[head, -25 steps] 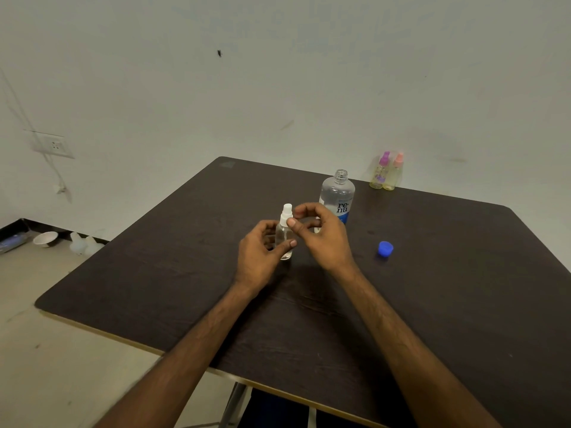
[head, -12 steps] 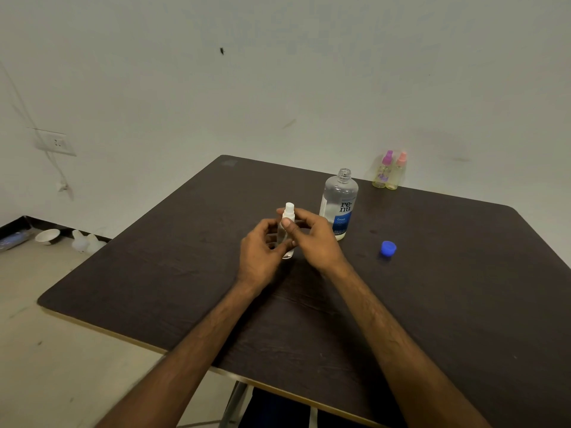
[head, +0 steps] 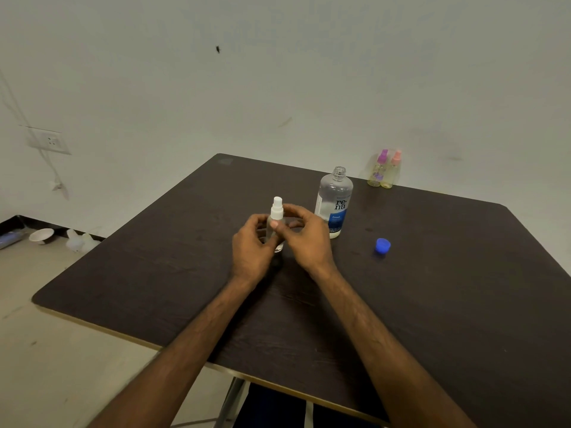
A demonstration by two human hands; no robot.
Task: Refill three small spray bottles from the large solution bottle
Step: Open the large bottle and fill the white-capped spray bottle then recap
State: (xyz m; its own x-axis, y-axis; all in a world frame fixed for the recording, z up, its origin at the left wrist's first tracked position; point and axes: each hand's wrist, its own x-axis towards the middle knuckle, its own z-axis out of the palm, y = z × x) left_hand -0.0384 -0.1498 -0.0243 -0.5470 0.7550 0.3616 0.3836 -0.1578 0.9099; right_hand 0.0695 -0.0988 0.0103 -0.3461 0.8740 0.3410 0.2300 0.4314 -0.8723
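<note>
Left grip (head: 250, 246): closed round the clear body of the small spray bottle (head: 277, 211), holding it upright just above the worktop (head: 438, 307), near its middle.
Right grip (head: 306, 239): closed on the same bottle from 3 o'clock, with the thumb on the front just below the white spray head and the fingers curled behind.
Spray head: seated on the neck, nozzle up.
Step in hand: I judge this to be work on the spray head, one grip bracing and the other turning. I cannot tell from this angle whether it is coming off or going back on, and the hands hide the fill level.
Large solution bottle (head: 335, 200): upright at 2 o'clock from the hands, just beside the right knuckles. Its neck is open and it holds plenty of clear liquid.
Blue cap (head: 383, 244): lying on the worktop at 3 o'clock, apart from its bottle.
Other two bottles: the purple-topped bottle (head: 377, 171) and the pink-topped bottle (head: 391, 173) stand touching at 1 o'clock on the far edge, tops on.
Next move: if the head comes off, I would set it down and steady the small bottle. The big one then needs a slow tip into that narrow neck.
Writing: "re-nu" in dark letters, "fresh" on the blue band below. The finer print is too small to read.
</note>
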